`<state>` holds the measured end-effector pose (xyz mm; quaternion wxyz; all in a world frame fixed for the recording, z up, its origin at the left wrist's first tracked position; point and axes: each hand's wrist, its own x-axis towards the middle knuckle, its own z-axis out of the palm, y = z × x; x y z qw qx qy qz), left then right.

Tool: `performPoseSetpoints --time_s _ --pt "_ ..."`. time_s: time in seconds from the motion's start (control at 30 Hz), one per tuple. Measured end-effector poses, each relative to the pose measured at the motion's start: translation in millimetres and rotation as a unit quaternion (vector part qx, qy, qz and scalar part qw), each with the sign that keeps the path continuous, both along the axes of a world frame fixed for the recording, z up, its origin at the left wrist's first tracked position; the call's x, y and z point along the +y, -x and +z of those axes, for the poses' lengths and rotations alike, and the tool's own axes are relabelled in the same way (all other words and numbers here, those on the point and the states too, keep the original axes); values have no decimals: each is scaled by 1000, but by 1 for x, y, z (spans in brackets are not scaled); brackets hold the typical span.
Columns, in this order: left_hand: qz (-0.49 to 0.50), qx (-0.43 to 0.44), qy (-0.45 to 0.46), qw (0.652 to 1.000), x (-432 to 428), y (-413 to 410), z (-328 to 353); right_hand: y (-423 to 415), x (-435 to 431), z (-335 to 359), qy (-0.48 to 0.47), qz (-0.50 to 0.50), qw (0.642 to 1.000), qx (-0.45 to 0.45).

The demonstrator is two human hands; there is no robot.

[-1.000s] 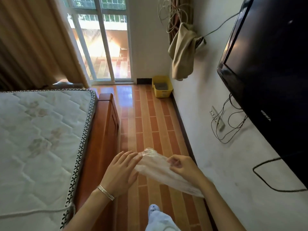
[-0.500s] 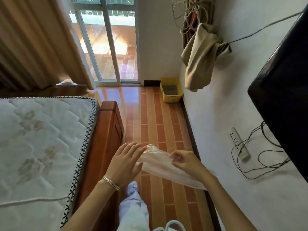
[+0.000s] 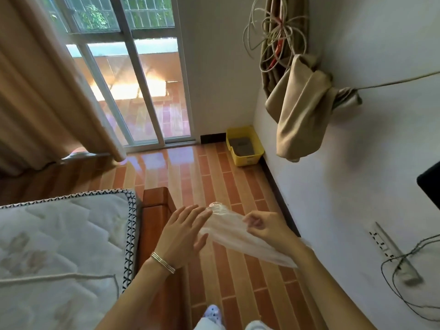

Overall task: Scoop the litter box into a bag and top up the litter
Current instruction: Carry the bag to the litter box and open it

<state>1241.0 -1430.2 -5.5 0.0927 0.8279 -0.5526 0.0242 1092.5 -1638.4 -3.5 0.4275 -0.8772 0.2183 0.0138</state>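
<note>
The right hand [image 3: 266, 228] pinches the clear plastic bag [image 3: 228, 234], the left hand [image 3: 183, 234] touches it with straight fingers; the yellow litter box [image 3: 248, 160] is nearer than before.

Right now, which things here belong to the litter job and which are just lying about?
For the job: plastic bag, pinched by the right hand, left hand touching it; yellow litter box in the corner.
Lying about: mattress, curtain, hanging cloth, coiled cable, power strip.
</note>
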Motion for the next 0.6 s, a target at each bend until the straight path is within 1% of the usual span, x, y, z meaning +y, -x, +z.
performPoseSetpoints --time_s 0.13,0.27,0.43,0.6 --pt "-7 13 -7 1000 -17 -41 -10 -38 -14 -8 4 -3 1000 21" --pt "-17 17 -9 1000 -43 -83 -23 -74 -43 -17 -10 -25 999 18" --pt "-13 8 -1 1000 -93 -147 -30 -134 -97 -26 -5 -17 999 27" --pt "-29 -11 19 999 -152 -220 -20 -209 -164 -23 12 -29 999 11"
